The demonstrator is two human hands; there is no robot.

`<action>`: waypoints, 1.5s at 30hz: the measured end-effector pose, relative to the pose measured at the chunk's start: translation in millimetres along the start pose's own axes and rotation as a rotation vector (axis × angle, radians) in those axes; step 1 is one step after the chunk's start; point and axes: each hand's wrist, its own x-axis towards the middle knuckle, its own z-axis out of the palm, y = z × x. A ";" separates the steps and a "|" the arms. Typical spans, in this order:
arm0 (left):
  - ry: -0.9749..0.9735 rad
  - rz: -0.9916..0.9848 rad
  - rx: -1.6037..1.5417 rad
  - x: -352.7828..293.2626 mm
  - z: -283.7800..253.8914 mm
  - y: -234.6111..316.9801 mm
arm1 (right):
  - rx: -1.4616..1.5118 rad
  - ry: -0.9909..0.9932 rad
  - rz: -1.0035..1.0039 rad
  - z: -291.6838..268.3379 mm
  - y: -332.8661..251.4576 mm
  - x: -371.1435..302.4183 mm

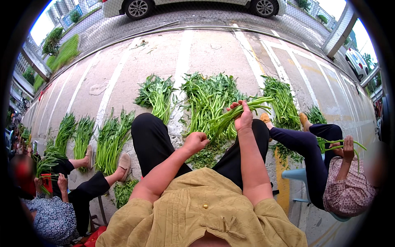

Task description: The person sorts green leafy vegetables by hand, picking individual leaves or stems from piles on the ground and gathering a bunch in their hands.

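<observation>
My right hand (pixel 243 118) is closed round a bunch of water spinach (pixel 224 121), palm turned up. Its long green stems slant across my lap, with the cut-looking ends sticking out to the right of the fingers. Curled in a fist, my left hand (pixel 196 143) is beside the lower left end of that bunch, thumb against the fingers. Whatever it may pinch is too small or hidden to make out. Beyond my knees lies a large pile of water spinach (pixel 207 88) on the pavement. Loose leaves and scraps (pixel 201 155) cover the ground between my legs.
More bundles lie at the left (pixel 112 142), ahead (pixel 158 96) and at the right (pixel 282 101). A person on a blue stool (pixel 297 175) at the right holds stems; another person (pixel 53 214) sits at the left with greens. A wire fence and a parked car (pixel 197 6) stand beyond.
</observation>
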 end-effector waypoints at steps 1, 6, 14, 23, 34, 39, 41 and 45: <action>0.147 0.011 -0.098 1.9 0.4 1.2 | -0.006 -0.006 0.010 0.8 1.7 -1.3; 0.311 -0.089 -0.165 4.3 0.1 12.1 | -0.060 -0.030 0.012 10.0 13.2 -9.8; 0.415 -0.033 -0.027 11.7 3.1 9.4 | -0.069 -0.085 0.027 19.8 23.5 -19.2; 0.406 -0.019 -0.082 12.0 4.7 6.9 | -0.082 -0.085 0.036 18.0 21.3 -19.1; 0.463 0.063 -0.026 10.5 -4.7 12.5 | -0.111 -0.060 0.028 15.2 23.5 -15.2; 0.303 -0.396 -0.870 14.7 -8.2 7.8 | -0.062 -0.038 0.016 11.0 22.4 -13.8; 0.280 -0.479 -0.896 13.0 -8.8 -3.0 | 0.025 -0.002 -0.013 7.1 12.6 -8.7; 0.019 -0.380 -0.316 7.5 0.3 -9.5 | 0.070 -0.001 -0.027 1.8 2.5 -1.7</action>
